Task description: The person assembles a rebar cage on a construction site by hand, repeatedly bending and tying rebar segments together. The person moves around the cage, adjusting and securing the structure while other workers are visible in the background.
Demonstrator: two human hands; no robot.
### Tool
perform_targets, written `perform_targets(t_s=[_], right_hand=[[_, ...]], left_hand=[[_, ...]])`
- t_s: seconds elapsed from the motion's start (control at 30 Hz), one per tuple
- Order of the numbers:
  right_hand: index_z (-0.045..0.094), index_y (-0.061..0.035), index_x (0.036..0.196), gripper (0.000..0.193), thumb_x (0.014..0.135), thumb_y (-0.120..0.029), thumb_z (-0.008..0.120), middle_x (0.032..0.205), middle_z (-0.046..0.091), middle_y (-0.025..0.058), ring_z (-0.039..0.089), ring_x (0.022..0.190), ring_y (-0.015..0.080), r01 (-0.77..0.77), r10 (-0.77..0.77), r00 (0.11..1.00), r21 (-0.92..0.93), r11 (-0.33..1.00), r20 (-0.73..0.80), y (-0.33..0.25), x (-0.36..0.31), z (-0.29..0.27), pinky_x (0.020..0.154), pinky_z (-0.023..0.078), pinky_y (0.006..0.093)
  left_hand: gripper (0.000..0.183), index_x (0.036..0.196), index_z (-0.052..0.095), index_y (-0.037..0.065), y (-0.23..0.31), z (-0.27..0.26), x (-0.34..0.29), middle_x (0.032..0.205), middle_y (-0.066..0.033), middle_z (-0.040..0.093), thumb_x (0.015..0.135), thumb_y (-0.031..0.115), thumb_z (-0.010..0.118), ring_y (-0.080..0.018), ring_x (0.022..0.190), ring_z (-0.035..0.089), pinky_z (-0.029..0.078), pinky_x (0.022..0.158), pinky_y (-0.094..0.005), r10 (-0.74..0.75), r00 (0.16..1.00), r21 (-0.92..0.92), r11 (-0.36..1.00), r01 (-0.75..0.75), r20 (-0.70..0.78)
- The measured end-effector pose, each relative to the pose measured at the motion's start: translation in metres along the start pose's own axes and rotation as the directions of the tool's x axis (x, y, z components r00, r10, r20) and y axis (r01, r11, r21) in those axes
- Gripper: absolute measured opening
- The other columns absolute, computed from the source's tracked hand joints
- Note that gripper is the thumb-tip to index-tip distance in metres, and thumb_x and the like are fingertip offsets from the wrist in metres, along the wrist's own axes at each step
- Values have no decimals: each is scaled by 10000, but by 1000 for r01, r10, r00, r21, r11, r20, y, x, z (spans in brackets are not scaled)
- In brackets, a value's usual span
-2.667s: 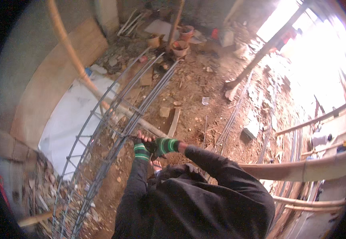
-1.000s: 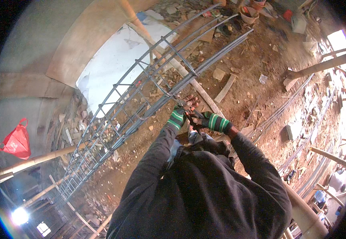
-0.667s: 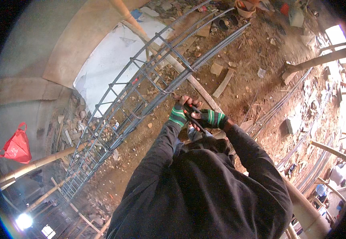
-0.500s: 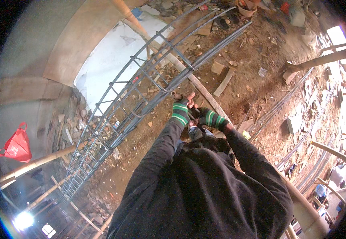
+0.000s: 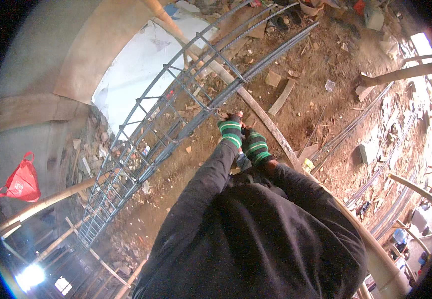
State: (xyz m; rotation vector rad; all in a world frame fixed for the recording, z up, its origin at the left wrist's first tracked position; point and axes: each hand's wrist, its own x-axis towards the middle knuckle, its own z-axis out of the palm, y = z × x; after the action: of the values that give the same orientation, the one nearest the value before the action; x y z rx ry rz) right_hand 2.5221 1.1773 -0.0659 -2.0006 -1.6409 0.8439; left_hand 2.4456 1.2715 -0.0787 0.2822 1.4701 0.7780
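My left hand (image 5: 231, 130), in a green and black striped fingerless glove, is closed just beside the near bars of a steel rebar cage (image 5: 181, 130). A small brownish bit shows at its fingertips, too small to name. My right hand (image 5: 254, 145), gloved the same way, is closed right next to the left. What either hand grips is hidden by the fingers and gloves. The cage slants from lower left to upper right, its long ribbed bars joined by square stirrups.
A wooden pole (image 5: 263, 115) passes under the cage and runs beside my right arm. A red bag (image 5: 20, 182) hangs at the left. Long thin bars (image 5: 358, 127) lie on the debris-strewn dirt at right. A white sheet (image 5: 136, 74) leans beyond the cage.
My right hand has turned and moved up and left, closer to the left hand. My left hand has shifted slightly right. The dark object between them no longer shows.
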Motion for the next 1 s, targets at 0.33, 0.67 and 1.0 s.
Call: perform_targets(t_s=[0.33, 0.67, 1.0], right_hand=[[617, -48, 1001, 305, 808, -280, 663, 868, 644, 218, 634, 794, 399, -70, 72, 997, 88, 994, -17, 7, 6, 10, 643, 483, 442], [577, -55, 1053, 275, 815, -192, 575, 777, 643, 193, 619, 705, 402, 63, -62, 997, 24, 998, -35, 20, 9, 18, 579, 474, 482], [543, -91, 1272, 495, 804, -230, 629, 1087, 618, 221, 609, 916, 408, 94, -93, 995, -28, 995, 43, -10, -13, -12, 745, 491, 461]], left_hand=[[342, 816, 428, 32, -8, 3, 3, 576, -76, 493, 776, 147, 748, -208, 444, 500, 443, 416, -374, 36, 993, -49, 998, -42, -116], [348, 655, 457, 95, -15, -1, 20, 538, -40, 480, 780, 241, 748, -186, 465, 488, 426, 434, -349, 12, 1000, 4, 1000, -12, -25], [419, 782, 682, 123, 13, -19, -13, 711, 32, 625, 762, 541, 710, -76, 560, 471, 317, 473, -236, 71, 972, 343, 928, -147, 225]])
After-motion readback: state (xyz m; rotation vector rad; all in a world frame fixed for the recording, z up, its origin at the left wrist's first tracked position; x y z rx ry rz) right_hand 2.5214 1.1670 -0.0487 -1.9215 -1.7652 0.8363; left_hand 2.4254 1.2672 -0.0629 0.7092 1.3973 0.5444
